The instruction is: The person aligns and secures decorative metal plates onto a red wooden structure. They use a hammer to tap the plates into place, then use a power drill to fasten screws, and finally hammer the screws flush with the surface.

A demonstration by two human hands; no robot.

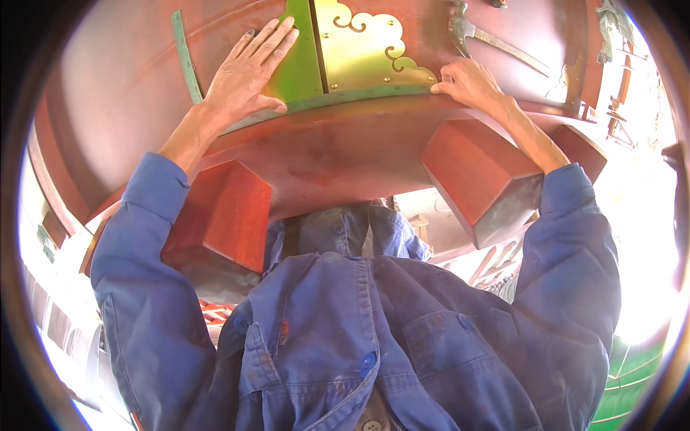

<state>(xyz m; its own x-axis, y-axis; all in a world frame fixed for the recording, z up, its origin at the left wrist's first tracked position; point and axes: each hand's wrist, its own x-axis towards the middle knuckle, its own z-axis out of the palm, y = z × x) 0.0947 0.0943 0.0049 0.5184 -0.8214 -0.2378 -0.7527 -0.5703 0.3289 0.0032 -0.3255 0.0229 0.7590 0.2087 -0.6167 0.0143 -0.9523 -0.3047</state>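
Note:
Two brass plates with scrolled edges lie side by side on a red-brown wooden panel, a dark gap between them. The left plate (299, 65) looks green and is partly covered by my left hand (251, 68), which lies flat with its fingers stretched and thumb out. The right plate (359, 47) shines yellow and has small round studs. Along their lower edges runs a long thin metal strip (345, 95). At the right plate's lower right corner, my right hand (467, 82) has curled fingers, its thumb pressed at the strip. Its fingertips are partly hidden.
A hammer (503, 49) lies on the panel at the upper right. A flat green strip (187, 61) like a ruler lies at the upper left. Two angular red wooden blocks, a left block (223, 215) and a right block (478, 169), jut toward me below my forearms.

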